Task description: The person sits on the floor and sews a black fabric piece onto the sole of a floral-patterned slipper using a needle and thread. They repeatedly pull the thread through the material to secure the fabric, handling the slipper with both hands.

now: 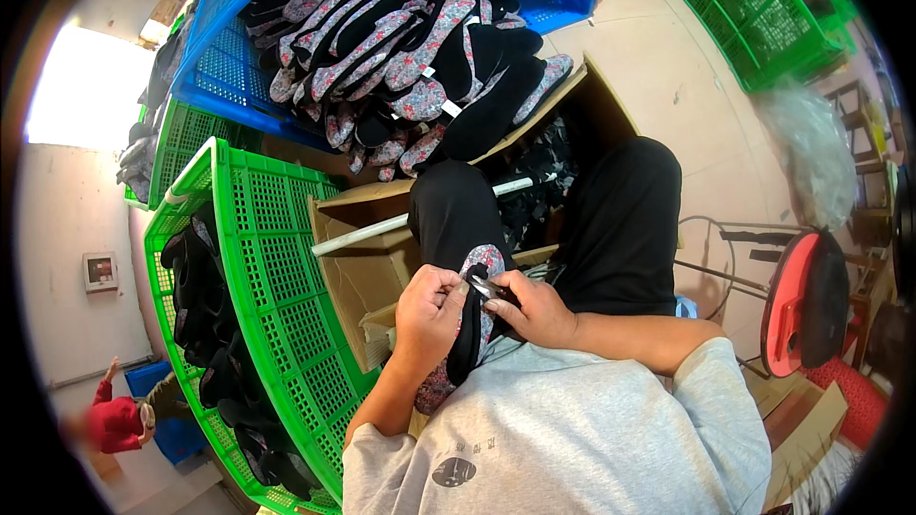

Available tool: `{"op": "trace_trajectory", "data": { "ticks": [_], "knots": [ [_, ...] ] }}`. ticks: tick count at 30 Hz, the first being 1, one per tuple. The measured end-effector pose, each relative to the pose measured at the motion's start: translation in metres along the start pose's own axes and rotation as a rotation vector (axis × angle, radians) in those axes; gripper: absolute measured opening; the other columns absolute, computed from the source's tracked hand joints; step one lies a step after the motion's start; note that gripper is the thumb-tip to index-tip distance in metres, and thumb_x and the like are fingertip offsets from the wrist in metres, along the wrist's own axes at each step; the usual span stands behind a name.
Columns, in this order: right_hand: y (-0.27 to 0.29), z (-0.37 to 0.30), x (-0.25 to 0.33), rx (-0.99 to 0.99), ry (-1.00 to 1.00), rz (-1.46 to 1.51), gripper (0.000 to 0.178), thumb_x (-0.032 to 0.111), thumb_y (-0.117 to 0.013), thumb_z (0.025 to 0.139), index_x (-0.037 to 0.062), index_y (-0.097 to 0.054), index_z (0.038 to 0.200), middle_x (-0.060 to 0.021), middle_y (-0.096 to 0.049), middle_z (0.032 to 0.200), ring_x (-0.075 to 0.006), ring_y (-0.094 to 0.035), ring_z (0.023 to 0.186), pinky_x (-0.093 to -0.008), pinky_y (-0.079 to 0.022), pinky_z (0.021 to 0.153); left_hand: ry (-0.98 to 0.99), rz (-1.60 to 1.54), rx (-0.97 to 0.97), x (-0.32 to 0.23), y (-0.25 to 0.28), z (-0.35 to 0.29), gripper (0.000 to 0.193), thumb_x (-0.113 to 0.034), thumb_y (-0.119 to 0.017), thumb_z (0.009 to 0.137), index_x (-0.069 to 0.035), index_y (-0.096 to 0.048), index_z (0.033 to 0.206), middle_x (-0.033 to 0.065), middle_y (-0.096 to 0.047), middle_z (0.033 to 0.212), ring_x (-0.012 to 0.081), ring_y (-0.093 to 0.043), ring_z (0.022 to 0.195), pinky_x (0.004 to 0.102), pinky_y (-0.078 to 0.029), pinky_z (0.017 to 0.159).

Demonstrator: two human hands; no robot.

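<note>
On my lap lies a slipper [488, 257] with a floral sole side and black lining, its toe pointing away from me. My left hand [427, 313] is closed in a pinch at the slipper's edge; any thread between the fingertips is too small to make out. My right hand [536, 310] grips small metal thread snips [485, 287], their tips close to the left fingertips over the slipper. Beyond my knees, a blue crate [215, 67] holds a heap of similar floral and black slippers [396, 52].
A cardboard box [348, 272] with dark patterned items and a white rod [367, 234] sits between my legs. Green crates [277, 257] with black slippers stand left; another green crate [735, 10] is far right. A red round stool [790, 310] stands right. A person [114, 420] is far left.
</note>
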State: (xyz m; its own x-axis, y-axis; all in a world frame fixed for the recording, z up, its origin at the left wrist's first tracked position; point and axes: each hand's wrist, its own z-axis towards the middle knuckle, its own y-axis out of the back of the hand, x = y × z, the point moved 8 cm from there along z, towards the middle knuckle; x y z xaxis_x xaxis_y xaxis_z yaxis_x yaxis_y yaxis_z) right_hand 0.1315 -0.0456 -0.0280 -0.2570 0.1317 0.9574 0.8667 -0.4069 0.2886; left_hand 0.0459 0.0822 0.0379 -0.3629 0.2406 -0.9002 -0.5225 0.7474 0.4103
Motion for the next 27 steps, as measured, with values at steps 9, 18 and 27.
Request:
{"op": "trace_trajectory", "data": {
  "ticks": [9, 18, 27],
  "knots": [
    [-0.0043, -0.0014, -0.0041, 0.000, -0.032, 0.063, 0.037, 0.028, -0.062, 0.097, 0.0010, -0.049, 0.117, -0.0214, -0.067, 0.099, -0.0398, -0.068, 0.089, -0.0446, -0.054, 0.073, -0.120, 0.022, 0.024, 0.0003, -0.0065, 0.0003, 0.006, 0.004, -0.067, 0.086, 0.002, -0.062, 0.087, 0.0041, -0.058, 0.082, 0.0097, -0.054, 0.068, 0.0240, -0.046, 0.064],
    [-0.0059, -0.0018, -0.0060, 0.009, -0.054, 0.101, 0.035, 0.026, -0.061, 0.098, -0.0002, -0.048, 0.117, -0.0228, -0.067, 0.098, -0.0406, -0.067, 0.090, -0.0439, -0.054, 0.074, -0.104, 0.031, 0.027, 0.0013, -0.0078, 0.0019, 0.005, 0.005, -0.066, 0.086, 0.002, -0.062, 0.088, 0.0044, -0.059, 0.082, 0.0103, -0.055, 0.069, 0.0243, -0.047, 0.065],
    [-0.0106, -0.0023, -0.0104, 0.020, -0.063, 0.160, 0.034, 0.028, -0.058, 0.100, -0.0003, -0.048, 0.117, -0.0215, -0.066, 0.097, -0.0379, -0.067, 0.090, -0.0421, -0.053, 0.076, -0.147, 0.029, 0.030, -0.0031, -0.0094, 0.0029, 0.006, 0.005, -0.066, 0.086, 0.002, -0.062, 0.088, 0.0046, -0.059, 0.082, 0.0105, -0.055, 0.068, 0.0244, -0.046, 0.064]
  ]
}}
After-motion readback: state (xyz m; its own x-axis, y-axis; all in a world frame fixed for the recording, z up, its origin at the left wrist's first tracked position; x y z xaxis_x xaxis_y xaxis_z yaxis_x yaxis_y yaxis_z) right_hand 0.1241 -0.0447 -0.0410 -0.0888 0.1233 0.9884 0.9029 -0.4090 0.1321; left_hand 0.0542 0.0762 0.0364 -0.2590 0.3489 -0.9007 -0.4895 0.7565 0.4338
